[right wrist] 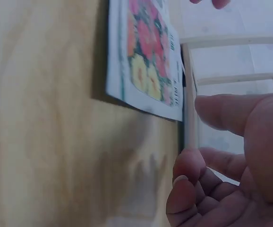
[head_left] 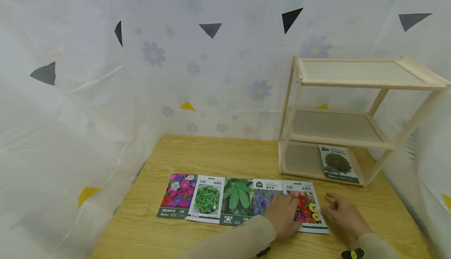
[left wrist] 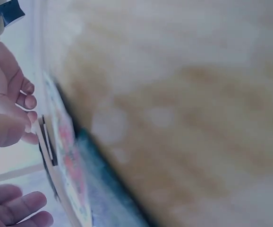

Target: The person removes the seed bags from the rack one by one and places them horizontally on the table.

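Observation:
A row of several seed packets lies side by side on the wooden table. From the left come the petunia packet, a leafy green packet, one with a large green leaf, a purple-flower packet and a packet with red and yellow flowers. My left hand reaches over the two rightmost packets, fingers extended. It partly covers both. Just right of the row, my right hand hovers with loosely bent fingers, nothing held. In the right wrist view a gap separates it from the red-and-yellow flower packet.
A pale wooden three-tier rack stands at the back right. On its bottom shelf lies another seed packet with a round spiky plant. White patterned sheeting hangs behind the table and at its sides.

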A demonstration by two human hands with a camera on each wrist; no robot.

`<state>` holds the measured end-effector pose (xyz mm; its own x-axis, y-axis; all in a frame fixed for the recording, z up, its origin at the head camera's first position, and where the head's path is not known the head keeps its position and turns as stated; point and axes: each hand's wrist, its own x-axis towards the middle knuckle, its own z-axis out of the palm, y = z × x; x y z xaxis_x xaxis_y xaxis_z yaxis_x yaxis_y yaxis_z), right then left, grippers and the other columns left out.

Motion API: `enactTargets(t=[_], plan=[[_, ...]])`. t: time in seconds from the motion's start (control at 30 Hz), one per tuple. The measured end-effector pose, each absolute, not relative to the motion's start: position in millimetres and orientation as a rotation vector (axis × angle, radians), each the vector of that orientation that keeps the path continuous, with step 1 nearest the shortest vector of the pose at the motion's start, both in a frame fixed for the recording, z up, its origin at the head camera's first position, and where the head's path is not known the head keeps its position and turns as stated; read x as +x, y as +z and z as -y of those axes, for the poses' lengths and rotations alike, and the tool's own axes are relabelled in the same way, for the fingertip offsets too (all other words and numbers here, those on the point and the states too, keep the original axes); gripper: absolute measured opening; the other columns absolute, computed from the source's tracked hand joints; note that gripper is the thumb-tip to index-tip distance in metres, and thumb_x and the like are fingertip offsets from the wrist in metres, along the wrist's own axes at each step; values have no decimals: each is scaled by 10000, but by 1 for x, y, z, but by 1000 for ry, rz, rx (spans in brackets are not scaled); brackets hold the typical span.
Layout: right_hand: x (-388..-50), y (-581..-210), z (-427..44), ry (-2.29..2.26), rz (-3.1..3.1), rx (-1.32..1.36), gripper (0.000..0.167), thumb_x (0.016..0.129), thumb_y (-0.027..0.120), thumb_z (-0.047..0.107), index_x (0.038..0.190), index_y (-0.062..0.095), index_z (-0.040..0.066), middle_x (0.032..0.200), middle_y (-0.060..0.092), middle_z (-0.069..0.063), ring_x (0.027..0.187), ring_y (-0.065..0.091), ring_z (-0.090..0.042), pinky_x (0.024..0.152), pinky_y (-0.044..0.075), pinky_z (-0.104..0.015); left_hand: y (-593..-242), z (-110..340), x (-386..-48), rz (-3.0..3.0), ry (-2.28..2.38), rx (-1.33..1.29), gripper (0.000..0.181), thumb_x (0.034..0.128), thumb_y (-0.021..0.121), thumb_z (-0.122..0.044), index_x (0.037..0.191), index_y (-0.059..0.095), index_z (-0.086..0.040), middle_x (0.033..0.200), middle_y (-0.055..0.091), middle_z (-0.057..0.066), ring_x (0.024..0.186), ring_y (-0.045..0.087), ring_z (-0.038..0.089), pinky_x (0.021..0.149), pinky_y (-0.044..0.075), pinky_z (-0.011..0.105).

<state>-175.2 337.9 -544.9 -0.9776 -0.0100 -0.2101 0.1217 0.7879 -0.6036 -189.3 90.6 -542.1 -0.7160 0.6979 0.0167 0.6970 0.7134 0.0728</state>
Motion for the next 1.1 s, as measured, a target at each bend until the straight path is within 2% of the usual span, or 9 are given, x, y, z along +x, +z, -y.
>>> enactTargets(t=[0.1, 0.17, 0.27, 0.37, 0.57, 0.73, 0.87, 1.1], plan=[[-181, -541, -347, -942, -2830, 55, 761, 932, 602, 447, 1387, 376, -119, 1024, 604, -150, 862, 598, -259, 662, 517, -385, -535, -94, -198, -2904, 165, 1182, 700, 922, 516, -566, 1473, 338, -172, 1373, 470, -52, 1264, 451, 91, 1109, 320, 371], [-186, -537, -352, -944, -2851, 61, 797, 937, 567, 496, 1388, 366, -129, 1095, 583, -245, 939, 599, -353, 713, 527, -443, -531, -97, -204, -2900, 237, 1194, 711, 931, 519, -542, 1485, 311, -148, 1362, 479, -39, 1250, 465, 96, 1100, 334, 357], [-191, -530, -358, -937, -2904, 73, 833, 949, 512, 537, 1381, 354, -157, 1212, 501, -373, 1049, 539, -486, 787, 504, -546, -524, -102, -211, -2907, 295, 1204, 704, 942, 519, -508, 1488, 307, -118, 1344, 498, -16, 1240, 479, 113, 1088, 346, 321], [-196, -527, -363, -929, -2998, 74, 819, 957, 506, 520, 1357, 366, -182, 1268, 418, -439, 1104, 455, -574, 824, 450, -636, -517, -109, -216, -2930, 298, 1191, 675, 956, 494, -493, 1482, 322, -108, 1361, 484, -2, 1242, 476, 117, 1064, 364, 269], [-211, -524, -373, -908, -3195, 104, 697, 963, 572, 365, 1289, 411, -230, 1244, 403, -465, 1095, 415, -615, 847, 388, -692, -505, -126, -228, -2901, 381, 1070, 684, 964, 448, -527, 1509, 279, -149, 1469, 377, -1, 1309, 407, 107, 1039, 382, 232], [-224, -520, -379, -878, -3187, 184, 766, 972, 525, 429, 1336, 357, -225, 1284, 379, -465, 1106, 410, -621, 834, 390, -701, -496, -142, -237, -2845, 485, 942, 647, 954, 487, -520, 1485, 340, -180, 1460, 384, -38, 1312, 400, 91, 1029, 392, 230], [-232, -521, -381, -794, -3190, 204, 789, 968, 511, 464, 1336, 365, -218, 1277, 398, -457, 1095, 427, -616, 827, 401, -700, -491, -154, -242, -2844, 507, 920, 643, 942, 514, -520, 1467, 374, -177, 1456, 397, -47, 1311, 405, 93, 1041, 380, 237], [-242, -522, -391, -801, -3124, 253, 848, 977, 452, 495, 1357, 282, -244, 1299, 329, -484, 1110, 373, -640, 853, 366, -718, -487, -173, -245, -2821, 497, 879, 671, 923, 527, -557, 1449, 413, -156, 1472, 388, -45, 1325, 391, 98, 1054, 360, 231]])
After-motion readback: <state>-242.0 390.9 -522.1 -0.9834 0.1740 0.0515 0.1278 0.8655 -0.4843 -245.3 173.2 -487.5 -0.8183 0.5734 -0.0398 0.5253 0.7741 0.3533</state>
